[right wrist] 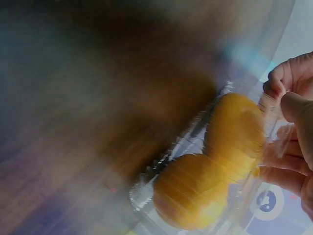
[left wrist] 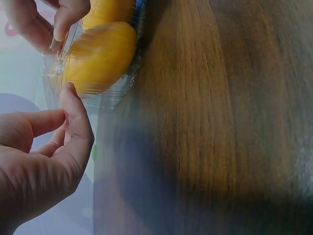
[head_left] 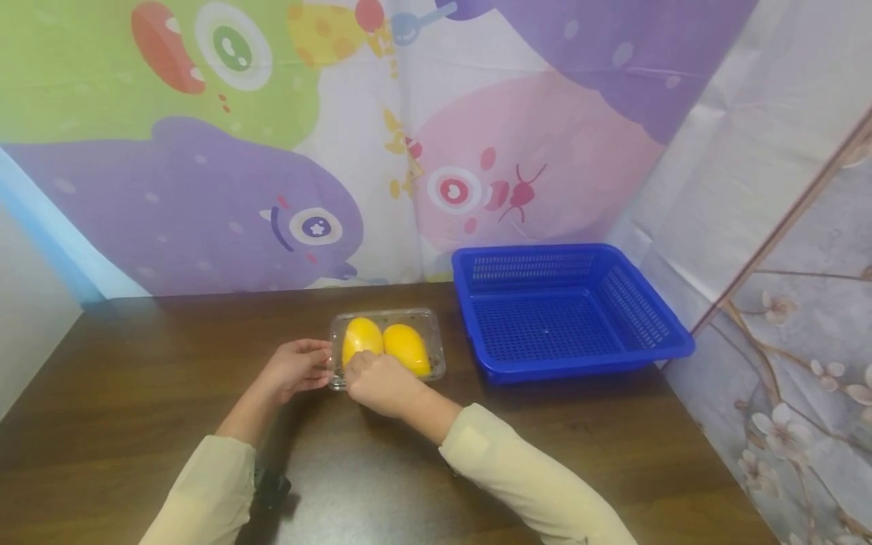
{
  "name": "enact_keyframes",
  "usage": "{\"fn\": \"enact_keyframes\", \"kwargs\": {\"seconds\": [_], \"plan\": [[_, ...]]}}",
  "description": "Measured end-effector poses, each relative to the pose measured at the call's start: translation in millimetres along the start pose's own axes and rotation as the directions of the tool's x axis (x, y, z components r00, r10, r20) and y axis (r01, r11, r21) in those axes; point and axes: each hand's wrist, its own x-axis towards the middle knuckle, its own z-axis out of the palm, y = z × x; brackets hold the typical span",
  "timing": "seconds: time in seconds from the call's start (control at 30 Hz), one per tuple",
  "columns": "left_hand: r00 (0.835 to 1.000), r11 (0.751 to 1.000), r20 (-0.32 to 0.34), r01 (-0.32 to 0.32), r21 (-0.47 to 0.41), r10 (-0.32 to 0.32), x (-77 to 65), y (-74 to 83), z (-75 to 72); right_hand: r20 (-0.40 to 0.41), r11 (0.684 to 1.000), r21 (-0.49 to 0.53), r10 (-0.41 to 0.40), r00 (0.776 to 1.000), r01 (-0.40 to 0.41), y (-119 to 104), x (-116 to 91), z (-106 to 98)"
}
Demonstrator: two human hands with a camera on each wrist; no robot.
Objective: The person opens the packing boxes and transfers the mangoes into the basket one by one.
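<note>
A clear plastic box (head_left: 436, 344) sits on the table with two yellow mangoes (head_left: 406, 350) inside, visible through its ribbed clear plastic. At the box's left end, my left hand (head_left: 300, 369) pinches the rim between thumb and fingers. My right hand (head_left: 384, 382) reaches across the near side and grips the box's front edge, covering part of the left mango (head_left: 362, 337). From the right wrist, the right thumb (right wrist: 296, 107) and fingers lie on either side of the clear edge, close to the left hand (right wrist: 293, 76).
To the right of the box stands a blue perforated basket (head_left: 579, 367) on the dark wooden table (head_left: 136, 393). A cartoon-printed sheet (head_left: 272, 166) hangs behind the table, and a flower-patterned panel (head_left: 811, 363) borders it on the right.
</note>
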Motion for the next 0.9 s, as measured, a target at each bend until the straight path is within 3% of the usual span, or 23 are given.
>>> {"fn": "enact_keyframes", "kwargs": {"seconds": [0.33,0.67,0.9], "plan": [[1.0,1.0,0.004,-0.018,0.001,0.018,-1.8,2.0,-0.5,-0.099,0.994,0.079,0.078,0.992,-0.07,3.5,-3.5,5.1],[0.997,0.998,0.05,-0.056,-0.043,0.058,-2.2,-1.9,-3.5,0.058,0.94,0.301,0.15,0.987,-0.16,33.8,-24.5,-6.6],[1.0,1.0,0.015,-0.024,-0.002,0.024,-3.9,2.6,-0.3,0.288,0.876,0.371,0.207,0.935,-0.308,62.5,-49.8,-2.9]]}}
